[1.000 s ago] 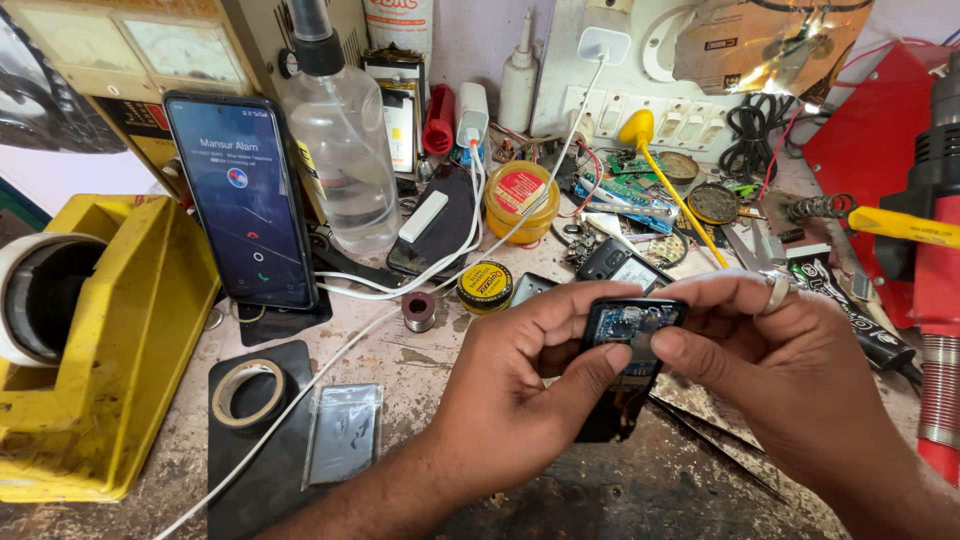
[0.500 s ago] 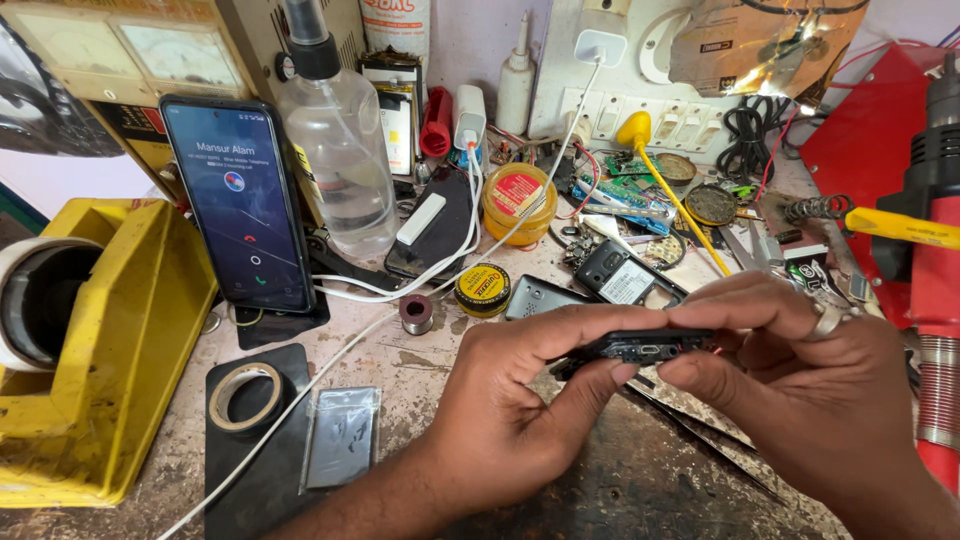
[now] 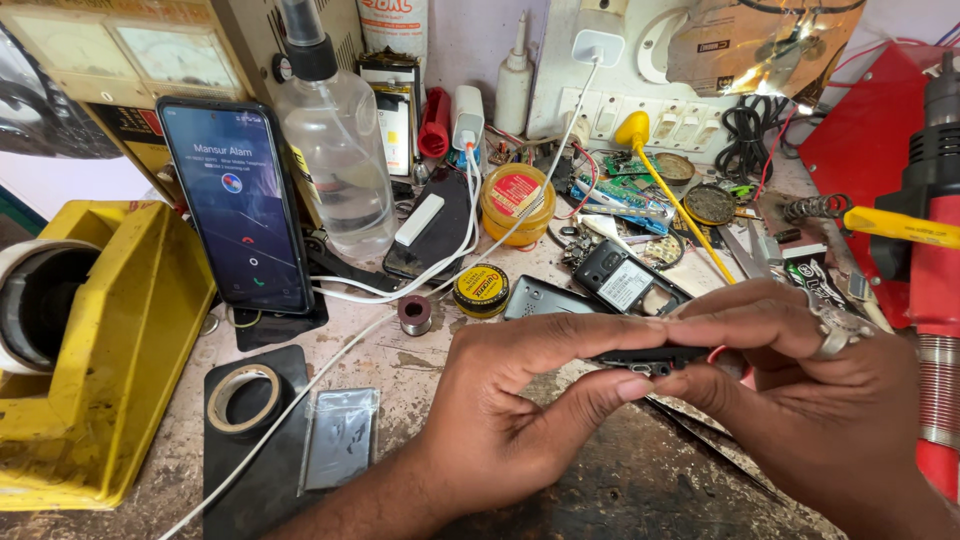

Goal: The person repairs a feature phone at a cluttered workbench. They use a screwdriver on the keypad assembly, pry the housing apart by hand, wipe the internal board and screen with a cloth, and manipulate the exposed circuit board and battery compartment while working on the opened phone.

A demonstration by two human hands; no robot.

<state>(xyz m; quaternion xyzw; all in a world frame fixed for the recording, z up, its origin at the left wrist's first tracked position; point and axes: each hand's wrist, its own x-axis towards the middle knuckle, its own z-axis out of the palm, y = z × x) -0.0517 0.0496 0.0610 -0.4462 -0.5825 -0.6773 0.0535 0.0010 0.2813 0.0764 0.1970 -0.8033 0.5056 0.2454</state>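
Both of my hands pinch a small black phone part [image 3: 645, 358], held flat and edge-on above the stained workbench [image 3: 420, 365]. My left hand [image 3: 505, 410] grips its left end between thumb and forefinger. My right hand [image 3: 810, 400], with a ring on one finger, grips its right end. Just behind the hands lie a small dark keypad phone [image 3: 545, 297] and an opened phone body [image 3: 625, 280].
A lit smartphone [image 3: 240, 205] leans upright at left beside a clear spray bottle [image 3: 335, 150]. A yellow tape dispenser [image 3: 110, 350] stands far left, a tape roll [image 3: 243, 397] and a grey battery [image 3: 340, 450] in front. A white cable [image 3: 330, 375] crosses the bench. Red tool [image 3: 930, 270] at right.
The black part has been turned from face-up to flat and edge-on. Both hands have shifted slightly right and lower while keeping hold of it.
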